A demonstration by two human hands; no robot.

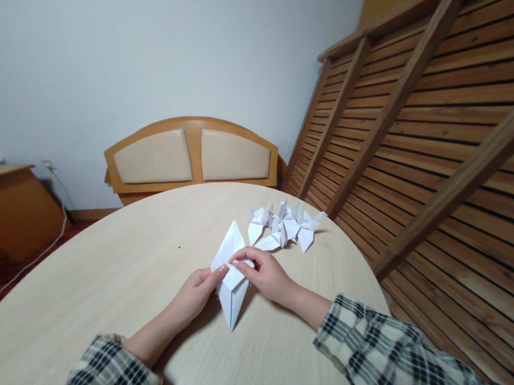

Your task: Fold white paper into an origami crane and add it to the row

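A folded sheet of white origami paper (231, 240) is held between my two hands, its long diamond shape pointing up and down in view. My left hand (202, 288) is closed on its left edge, thumb on top and the other fingers mostly hidden beneath. On the right edge, my right hand (266, 274) pinches the paper, with thumb and index finger near the middle fold. Just beyond my right hand lies a group of several white folded paper cranes (284, 223), close together and partly overlapping.
The round pale wooden table (108, 279) spreads under my hands. Behind it stands a wooden headboard (195, 156) with cream panels. Slatted wooden boards (418, 135) lean along the right side. At the far left are a wooden desk (6, 211) and a white cable (35, 260).
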